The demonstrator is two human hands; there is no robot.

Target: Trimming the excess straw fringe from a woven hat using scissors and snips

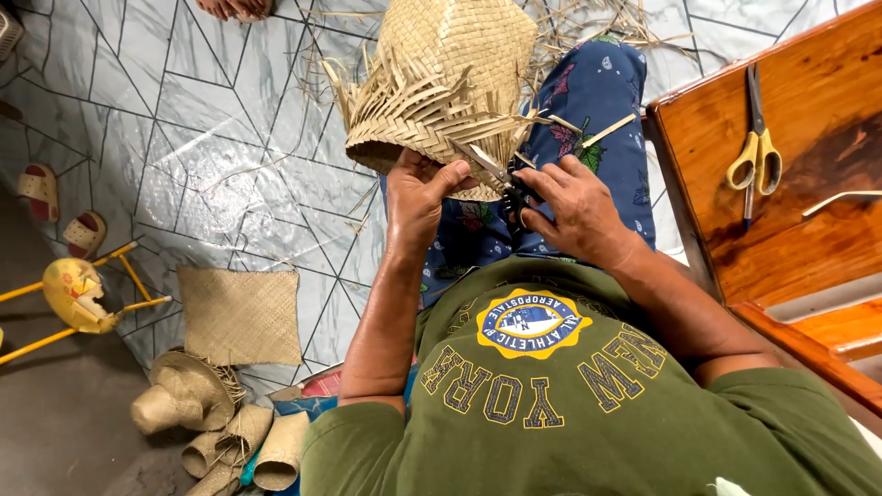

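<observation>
The left hand [418,188] is gripping the lower rim of a half-woven straw hat [446,87], fingers curled closed around the edge with the thumb pressing on top. The hat is resting on the person's lap, just above and ahead of both hands, crown pointing away, loose straw ends sticking out around its brim. The right hand [574,211] is closed around the dark handles of a pair of black-handled scissors [501,179], whose blades are pointing left toward the left thumb and lying against the hat's rim. Whether the blades are cutting a strand cannot be told. To the right of the right hand, well apart, yellow-handled scissors [755,152] are lying on a wooden bench [818,220]. Down and left of the left hand, a flat woven mat [241,315] and finished straw pieces [216,422] are lying on the floor.
</observation>
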